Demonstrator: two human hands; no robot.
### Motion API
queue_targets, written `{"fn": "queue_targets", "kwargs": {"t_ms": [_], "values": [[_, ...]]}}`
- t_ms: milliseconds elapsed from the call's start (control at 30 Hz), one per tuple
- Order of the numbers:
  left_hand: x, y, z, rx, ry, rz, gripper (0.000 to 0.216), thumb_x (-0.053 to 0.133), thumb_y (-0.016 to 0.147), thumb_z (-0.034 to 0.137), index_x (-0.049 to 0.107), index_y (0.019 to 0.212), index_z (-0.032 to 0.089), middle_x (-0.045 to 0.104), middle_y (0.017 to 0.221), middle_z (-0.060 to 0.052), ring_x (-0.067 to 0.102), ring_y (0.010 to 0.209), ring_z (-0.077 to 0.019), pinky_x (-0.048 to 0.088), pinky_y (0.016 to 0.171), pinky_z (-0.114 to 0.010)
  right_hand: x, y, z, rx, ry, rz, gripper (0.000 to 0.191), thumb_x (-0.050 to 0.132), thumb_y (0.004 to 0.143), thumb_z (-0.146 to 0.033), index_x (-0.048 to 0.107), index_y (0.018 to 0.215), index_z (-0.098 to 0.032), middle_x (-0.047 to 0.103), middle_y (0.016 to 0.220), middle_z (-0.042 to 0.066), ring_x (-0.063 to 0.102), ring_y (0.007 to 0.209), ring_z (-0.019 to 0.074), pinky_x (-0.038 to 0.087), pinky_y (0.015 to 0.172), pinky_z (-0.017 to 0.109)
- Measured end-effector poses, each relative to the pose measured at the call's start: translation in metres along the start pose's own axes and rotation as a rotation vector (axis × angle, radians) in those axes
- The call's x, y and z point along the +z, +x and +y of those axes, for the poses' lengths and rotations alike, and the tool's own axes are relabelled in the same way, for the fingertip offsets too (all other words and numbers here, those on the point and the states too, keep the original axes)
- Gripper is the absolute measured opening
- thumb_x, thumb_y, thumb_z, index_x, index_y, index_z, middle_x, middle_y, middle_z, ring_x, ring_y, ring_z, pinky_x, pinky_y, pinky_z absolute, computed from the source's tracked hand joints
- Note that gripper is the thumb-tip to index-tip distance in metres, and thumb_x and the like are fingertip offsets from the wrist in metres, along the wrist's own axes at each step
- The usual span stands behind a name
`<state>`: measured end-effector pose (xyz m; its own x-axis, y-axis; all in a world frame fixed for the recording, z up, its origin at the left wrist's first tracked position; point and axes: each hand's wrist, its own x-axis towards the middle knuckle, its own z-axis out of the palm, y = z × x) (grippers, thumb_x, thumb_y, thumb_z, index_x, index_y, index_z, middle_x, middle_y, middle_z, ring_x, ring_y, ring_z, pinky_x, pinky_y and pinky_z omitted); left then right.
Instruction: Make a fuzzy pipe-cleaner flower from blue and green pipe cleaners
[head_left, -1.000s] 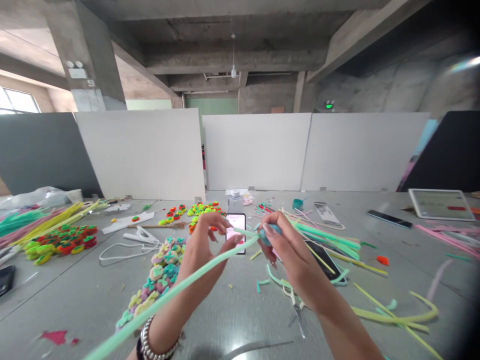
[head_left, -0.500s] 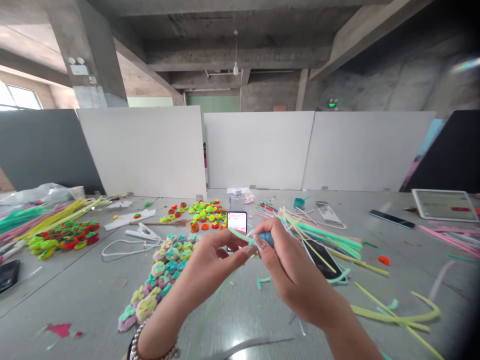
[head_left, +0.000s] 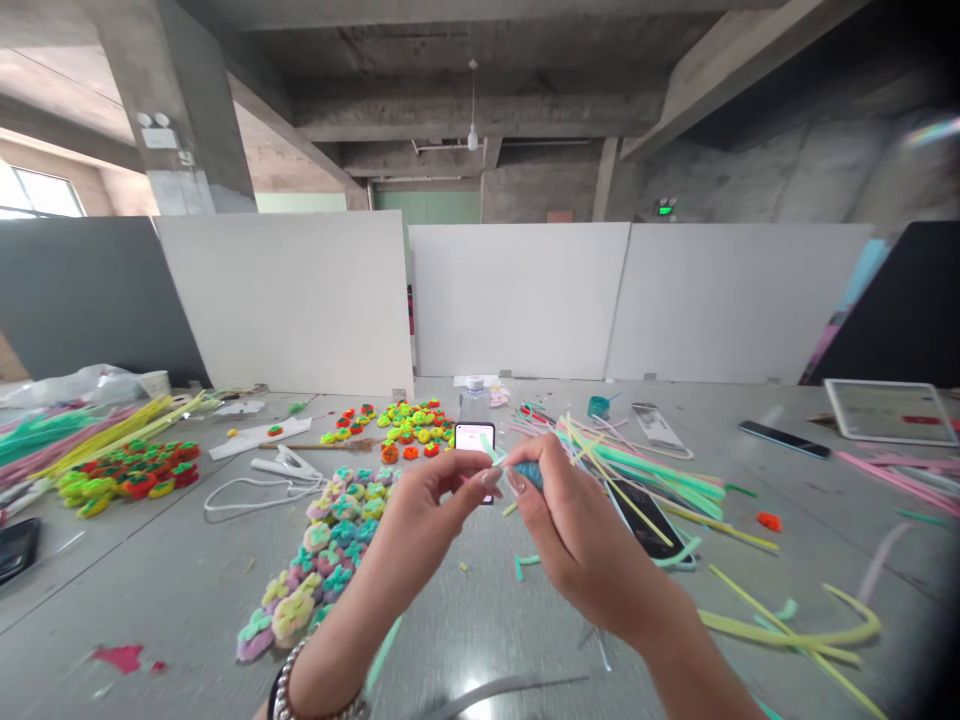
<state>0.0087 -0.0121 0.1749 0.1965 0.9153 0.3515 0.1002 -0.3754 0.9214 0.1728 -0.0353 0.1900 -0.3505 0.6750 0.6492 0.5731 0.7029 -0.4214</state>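
Observation:
My left hand (head_left: 439,515) is closed, its thumb and fingers pinching a mint-green chenille stem (head_left: 487,444) in front of me. Fingertips of my right hand (head_left: 574,525) meet the same stem from the other side. A blue ridged object (head_left: 531,474) is tucked inside my right hand; its kind is mostly hidden by the fingers. Below my left forearm a mint-green strip (head_left: 384,650) shows; I cannot tell whether it belongs to the held stem. Behind my hands a phone (head_left: 474,436) with a lit screen stands upright.
Pastel fuzzy flower pieces (head_left: 319,535) lie left of my hands. Orange and yellow pieces (head_left: 409,425) sit farther back. Loose chenille stems (head_left: 660,475) spread to the right over a dark device (head_left: 649,525). A clear bottle (head_left: 474,400) stands behind the phone. White panels (head_left: 517,300) line the back.
The stem between my fingers has turned from lying sideways to pointing up and away. My hands have come slightly closer, and a mint-green strip now shows beneath my left forearm.

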Motion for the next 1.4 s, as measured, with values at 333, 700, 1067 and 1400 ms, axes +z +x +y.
{"fn": "queue_targets", "kwargs": {"t_ms": [333,700,1067,1400], "values": [[0.015,-0.008,0.006,0.272,0.003,0.246,0.013,0.065,0.084,0.029,0.07,0.082,0.017,0.064,0.079,-0.004,0.057,0.071,-0.0133,0.046,0.056,-0.022,0.008,-0.004,0.001,0.237,0.374,0.047,0.014,0.033,0.1,-0.037,0.04,0.102,-0.025,0.049,0.08,-0.001,0.046,0.067,0.0149,0.037,0.064,0.031],[0.013,-0.009,-0.005,0.971,0.528,0.48,0.027,0.057,0.082,-0.006,0.066,0.092,0.017,0.059,0.081,0.0,0.058,0.069,-0.0073,0.049,0.061,-0.018,0.001,-0.002,0.004,0.355,0.95,-0.099,0.024,0.038,0.099,-0.045,0.04,0.089,-0.023,0.044,0.066,-0.005,0.038,0.063,0.0122,0.032,0.061,0.028],[0.016,-0.013,-0.006,0.996,0.529,0.488,0.033,0.055,0.082,-0.006,0.066,0.099,0.02,0.056,0.081,0.0,0.055,0.069,-0.0087,0.047,0.057,-0.02,0.0,0.0,0.005,0.404,1.027,-0.113,0.026,0.043,0.096,-0.047,0.04,0.088,-0.022,0.044,0.066,-0.005,0.037,0.058,0.0107,0.03,0.056,0.027],[-0.004,-0.01,-0.004,1.202,0.702,0.226,0.032,0.051,0.083,-0.005,0.065,0.1,0.018,0.056,0.082,-0.001,0.05,0.067,-0.0109,0.044,0.058,-0.023,-0.009,0.001,0.003,0.458,0.953,-0.252,0.027,0.042,0.097,-0.046,0.041,0.085,-0.023,0.041,0.064,-0.006,0.036,0.056,0.0101,0.03,0.053,0.024]]}}
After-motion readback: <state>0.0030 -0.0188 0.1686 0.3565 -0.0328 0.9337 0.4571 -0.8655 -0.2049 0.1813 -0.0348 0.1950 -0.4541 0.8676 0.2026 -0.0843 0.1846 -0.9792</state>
